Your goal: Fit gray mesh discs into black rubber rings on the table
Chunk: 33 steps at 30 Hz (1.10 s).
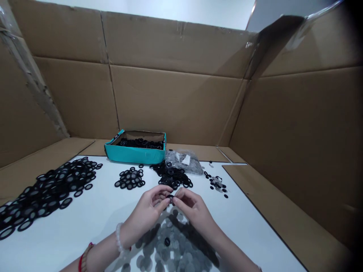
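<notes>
Both hands near, above a white table [93,215]. Your left hand [148,206] pinches one black ring [170,196] between thumb and fingers; your right hand [195,204] grips its other side. Grey discs [176,247] lie scattered below. Beyond: a black heap [173,176], a plastic bag [185,160], a teal box [136,154] left of it.

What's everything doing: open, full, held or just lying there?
Black ring: held.
Left hand: pinching it.
Right hand: pinching it too.
Teal box: open, dark rings inside.
Plastic bag: lying down; can't tell if sealed.
Grey discs: loose, spread out overlapping.
Left ring heap: loosely piled.
Ring heap by bag: piled too.
</notes>
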Motion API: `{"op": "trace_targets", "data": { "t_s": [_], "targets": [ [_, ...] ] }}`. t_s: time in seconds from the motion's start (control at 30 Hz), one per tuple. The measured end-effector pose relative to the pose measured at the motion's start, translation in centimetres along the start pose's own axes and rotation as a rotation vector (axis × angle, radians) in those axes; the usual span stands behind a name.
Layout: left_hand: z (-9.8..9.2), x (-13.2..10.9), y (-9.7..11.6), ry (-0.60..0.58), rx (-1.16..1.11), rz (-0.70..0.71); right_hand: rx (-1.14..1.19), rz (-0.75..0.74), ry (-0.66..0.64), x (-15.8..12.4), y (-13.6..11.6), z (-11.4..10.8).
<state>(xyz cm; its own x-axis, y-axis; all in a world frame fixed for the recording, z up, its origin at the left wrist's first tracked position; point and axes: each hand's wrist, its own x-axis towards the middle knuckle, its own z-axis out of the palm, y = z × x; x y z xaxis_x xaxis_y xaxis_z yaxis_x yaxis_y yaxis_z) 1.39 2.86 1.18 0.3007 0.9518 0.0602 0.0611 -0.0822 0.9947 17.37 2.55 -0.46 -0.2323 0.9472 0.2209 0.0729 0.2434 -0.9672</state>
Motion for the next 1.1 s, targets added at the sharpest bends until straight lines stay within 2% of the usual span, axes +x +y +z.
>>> {"op": "trace_targets", "data": {
  "t_s": [0.2, 0.37, 0.53, 0.67, 0.77, 0.93, 1.1],
  "targets": [
    [0.3, 0.1, 0.1, 0.046, -0.028, -0.033, -0.127, -0.145, 0.016, -0.4, 0.2, 0.2],
    [0.3, -0.2, 0.2, 0.027, 0.000, -0.001, -0.141, -0.207, 0.053, -0.6, 0.0, 0.2],
    [0.2, -0.1, 0.0, 0.031, -0.034, -0.004, -0.142, -0.188, 0.029, -0.4, 0.2, 0.0],
    [0.0, 0.4, -0.4, 0.049, -0.145, -0.084, -0.183, -0.109, -0.026, -0.1, 0.4, 0.0],
    [-0.1, 0.6, -0.7, 0.047, -0.167, -0.072, -0.136, -0.072, -0.030, 0.0, 0.4, -0.1],
    [-0.6, 0.6, -0.9, -0.058, 0.080, 0.055, -0.184, -0.020, -0.071, 0.2, 0.2, -0.4],
    [-1.2, 0.6, -1.0, -0.068, 0.365, 0.190, -0.282, -0.048, -0.057, -0.2, -0.3, -0.2]
  ]
}}
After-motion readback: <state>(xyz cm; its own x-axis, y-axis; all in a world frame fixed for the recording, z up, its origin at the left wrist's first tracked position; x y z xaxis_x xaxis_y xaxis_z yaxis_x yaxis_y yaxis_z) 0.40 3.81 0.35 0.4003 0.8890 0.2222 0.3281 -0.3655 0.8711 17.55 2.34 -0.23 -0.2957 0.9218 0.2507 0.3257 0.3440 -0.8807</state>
